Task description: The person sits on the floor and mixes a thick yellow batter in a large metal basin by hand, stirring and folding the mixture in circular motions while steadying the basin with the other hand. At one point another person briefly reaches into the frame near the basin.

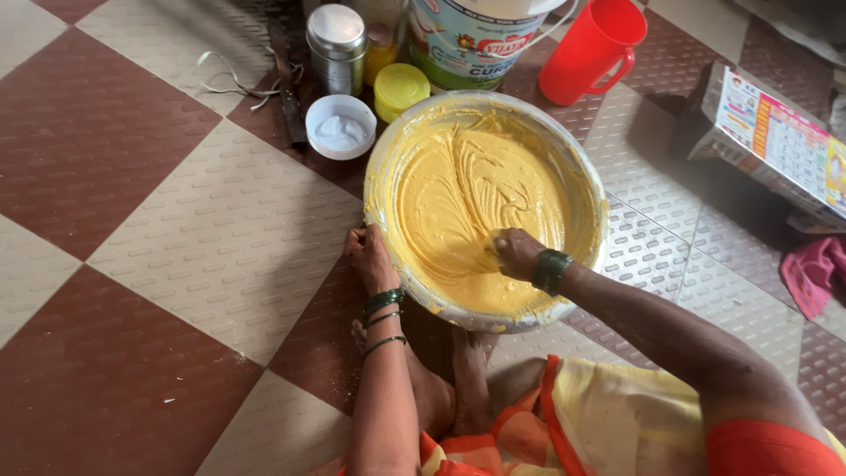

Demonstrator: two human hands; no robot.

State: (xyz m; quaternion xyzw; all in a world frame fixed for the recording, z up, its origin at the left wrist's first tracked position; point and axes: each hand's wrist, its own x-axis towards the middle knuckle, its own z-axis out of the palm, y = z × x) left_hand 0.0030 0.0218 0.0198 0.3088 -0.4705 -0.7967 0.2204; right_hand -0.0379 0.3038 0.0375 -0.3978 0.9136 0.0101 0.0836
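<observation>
Two hands on the job here: the right hand [515, 253] is curled loosely with its fingers down in the yellow batter [458, 198], gripping nothing solid, while the left hand [368, 256] lies open against the near-left rim of the big round bowl [592, 181]. The bowl sits on the checkered floor [176, 229]. Just beyond it are a small white lid [341, 126], a yellow-capped jar [401, 88], a steel tin [336, 46] and a red mug [592, 48].

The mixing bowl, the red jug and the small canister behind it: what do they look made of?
The mixing bowl looks like metal: its rim shows grey and shiny where the yellow batter leaves it bare. The red jug seems moulded plastic, uniformly coloured with a soft sheen. The small canister appears to be stainless steel, with a mirror-like lid and bright reflections.
</observation>
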